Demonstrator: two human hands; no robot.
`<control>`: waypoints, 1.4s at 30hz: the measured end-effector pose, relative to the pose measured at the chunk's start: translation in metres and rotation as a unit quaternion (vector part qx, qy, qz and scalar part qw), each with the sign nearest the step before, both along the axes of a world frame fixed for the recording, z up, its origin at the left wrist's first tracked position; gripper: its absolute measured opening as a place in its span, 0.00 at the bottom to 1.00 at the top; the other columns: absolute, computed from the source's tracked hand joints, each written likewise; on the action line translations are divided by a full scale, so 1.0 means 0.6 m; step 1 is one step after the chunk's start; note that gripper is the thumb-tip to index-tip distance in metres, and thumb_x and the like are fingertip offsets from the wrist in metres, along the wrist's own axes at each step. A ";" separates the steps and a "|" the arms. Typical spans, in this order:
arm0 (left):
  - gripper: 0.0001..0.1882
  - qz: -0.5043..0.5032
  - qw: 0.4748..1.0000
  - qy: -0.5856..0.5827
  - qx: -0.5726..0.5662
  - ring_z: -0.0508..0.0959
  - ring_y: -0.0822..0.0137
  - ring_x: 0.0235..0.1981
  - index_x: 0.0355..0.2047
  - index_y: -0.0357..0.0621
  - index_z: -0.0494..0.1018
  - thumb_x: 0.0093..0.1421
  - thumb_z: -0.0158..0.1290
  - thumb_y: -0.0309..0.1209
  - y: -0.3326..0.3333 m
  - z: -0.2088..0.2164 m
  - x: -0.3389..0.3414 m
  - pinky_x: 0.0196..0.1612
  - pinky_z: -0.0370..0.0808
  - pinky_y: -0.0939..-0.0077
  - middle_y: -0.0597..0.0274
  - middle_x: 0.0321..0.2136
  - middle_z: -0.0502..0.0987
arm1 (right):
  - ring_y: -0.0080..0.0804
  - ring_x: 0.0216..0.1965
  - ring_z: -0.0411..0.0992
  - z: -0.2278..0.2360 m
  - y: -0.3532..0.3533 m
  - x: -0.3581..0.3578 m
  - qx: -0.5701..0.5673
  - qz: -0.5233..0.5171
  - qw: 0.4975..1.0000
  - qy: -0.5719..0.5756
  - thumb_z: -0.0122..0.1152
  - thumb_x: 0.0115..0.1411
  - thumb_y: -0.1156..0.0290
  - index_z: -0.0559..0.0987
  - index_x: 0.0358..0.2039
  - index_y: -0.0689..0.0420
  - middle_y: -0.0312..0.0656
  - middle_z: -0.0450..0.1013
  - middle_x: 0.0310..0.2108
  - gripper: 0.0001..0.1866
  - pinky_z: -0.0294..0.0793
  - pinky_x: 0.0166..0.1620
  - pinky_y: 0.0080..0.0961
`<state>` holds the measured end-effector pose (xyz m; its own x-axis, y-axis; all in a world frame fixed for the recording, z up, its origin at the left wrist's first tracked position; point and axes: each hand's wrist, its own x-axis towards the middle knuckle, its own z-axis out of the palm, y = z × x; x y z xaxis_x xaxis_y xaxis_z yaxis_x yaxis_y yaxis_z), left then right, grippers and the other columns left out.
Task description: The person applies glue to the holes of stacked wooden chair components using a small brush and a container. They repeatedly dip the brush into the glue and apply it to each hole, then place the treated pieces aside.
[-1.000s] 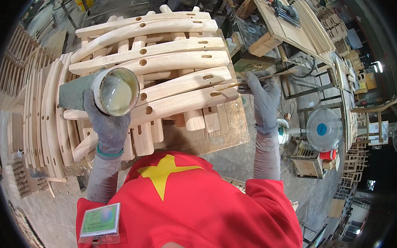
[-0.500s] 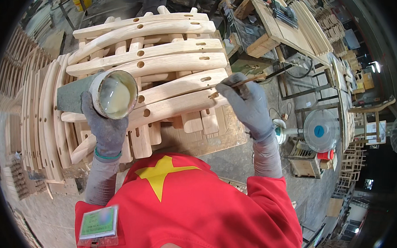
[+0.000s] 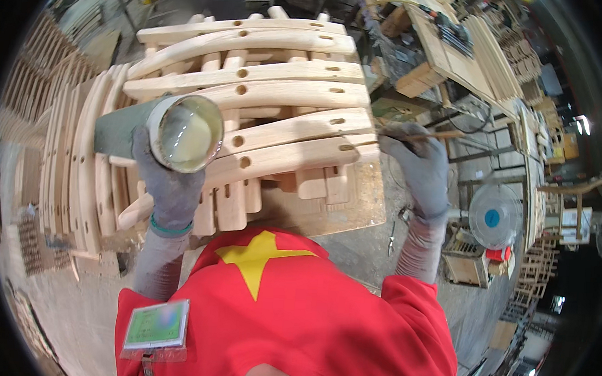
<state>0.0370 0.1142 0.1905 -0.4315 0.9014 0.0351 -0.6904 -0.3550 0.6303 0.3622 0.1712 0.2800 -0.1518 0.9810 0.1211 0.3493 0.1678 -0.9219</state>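
My left hand (image 3: 171,191), in a grey glove, is wrapped round a grey-green cup (image 3: 124,125). The cup tilts toward me, and pale, cream-coloured liquid (image 3: 196,141) shows inside its white rim. Just off the right end of the nearest curved wooden rail (image 3: 289,159), my gloved right hand (image 3: 421,172) pinches a thin wooden stick (image 3: 442,135). The stick points out to the right; its other end is hidden by the fingers. Each stacked rail has a round hole near its middle and an oblong slot near its right end.
The rails rest on a wooden board (image 3: 354,208). More curved pieces (image 3: 84,170) stand stacked to the left. At the right are a bench (image 3: 467,64) with a power tool (image 3: 452,34), a fan (image 3: 493,217) and a wooden crate (image 3: 466,261).
My right hand has drawn away to the right, from the slot of the nearest rail to beyond its end. The cup stays in my left hand. The whole view has shifted slightly.
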 end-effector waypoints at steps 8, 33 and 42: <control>0.49 0.200 0.746 0.635 0.036 0.68 0.58 0.53 0.59 0.37 0.48 0.42 0.67 0.24 -0.021 0.030 0.009 0.57 0.64 0.65 0.49 0.53 0.64 | 0.35 0.34 0.76 0.048 -0.078 -0.110 0.083 0.085 0.966 0.228 0.61 0.47 0.88 0.75 0.35 0.66 0.55 0.75 0.34 0.12 0.79 0.38 0.28; 0.26 -0.019 0.996 0.023 0.079 0.67 0.65 0.55 0.56 0.44 0.63 0.67 0.34 0.48 -0.007 0.083 0.029 0.59 0.64 0.65 0.60 0.53 0.67 | 0.49 0.44 0.74 -0.049 -0.096 -0.203 0.056 0.191 0.894 0.402 0.53 0.52 0.91 0.68 0.37 0.61 0.60 0.72 0.41 0.15 0.76 0.47 0.46; 0.25 0.010 0.997 -0.073 0.009 0.69 0.63 0.55 0.54 0.45 0.64 0.67 0.33 0.47 0.020 0.037 0.004 0.59 0.66 0.64 0.61 0.51 0.70 | 0.26 0.35 0.74 0.017 -0.027 -0.214 -0.061 0.085 0.981 0.164 0.61 0.54 0.80 0.73 0.36 0.66 0.45 0.77 0.34 0.09 0.75 0.43 0.22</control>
